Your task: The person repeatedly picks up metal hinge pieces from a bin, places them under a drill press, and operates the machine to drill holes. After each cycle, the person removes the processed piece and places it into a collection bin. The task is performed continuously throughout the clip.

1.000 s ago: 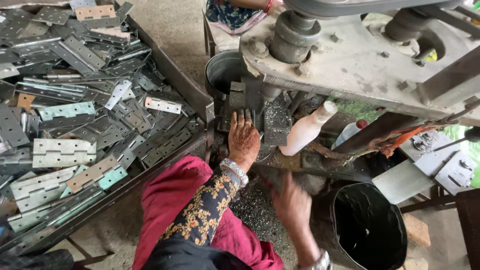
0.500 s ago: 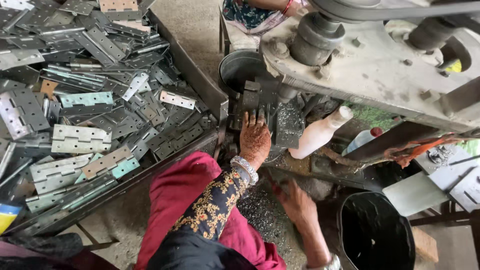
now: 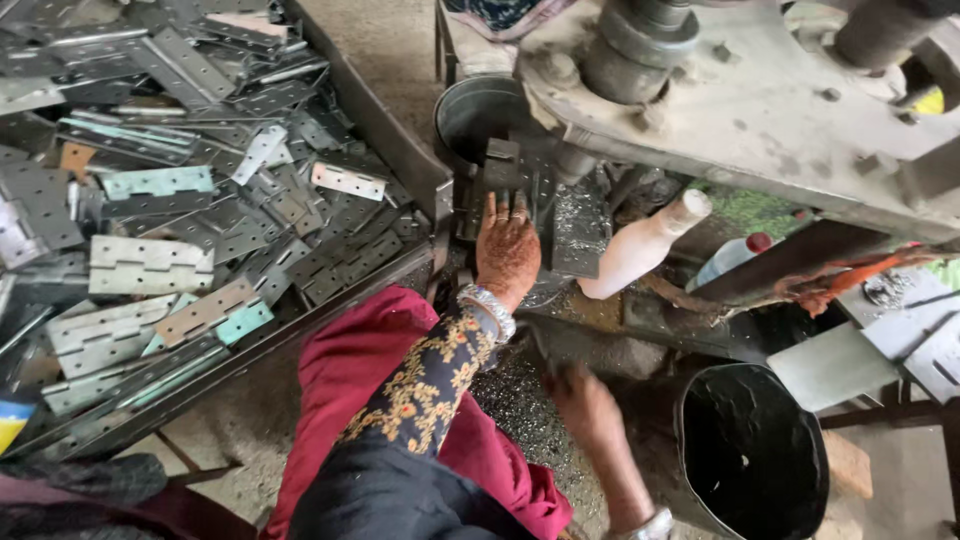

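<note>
— Where do we have our hands relative to the press die (image 3: 520, 205)?

— Our left hand (image 3: 507, 248) lies flat on it, fingers stretched out toward the machine, palm down, gripping nothing we can make out. A dark metal plate (image 3: 578, 232) sits just right of that hand, its long axis running away from us, under the grey press body (image 3: 760, 110).

— And the right hand (image 3: 590, 410)?

— Lower, nearer us than the die, blurred over the metal shavings (image 3: 520, 400); we cannot tell whether it is open or closed. So the left is much the nearer to the plate.

— Room around the die?

— Tight. The tray of hinges (image 3: 200, 200) has its rim just left of the die, a white bottle (image 3: 640, 250) leans right of the plate, and the black bucket (image 3: 755, 450) stands further right, toward us.
</note>
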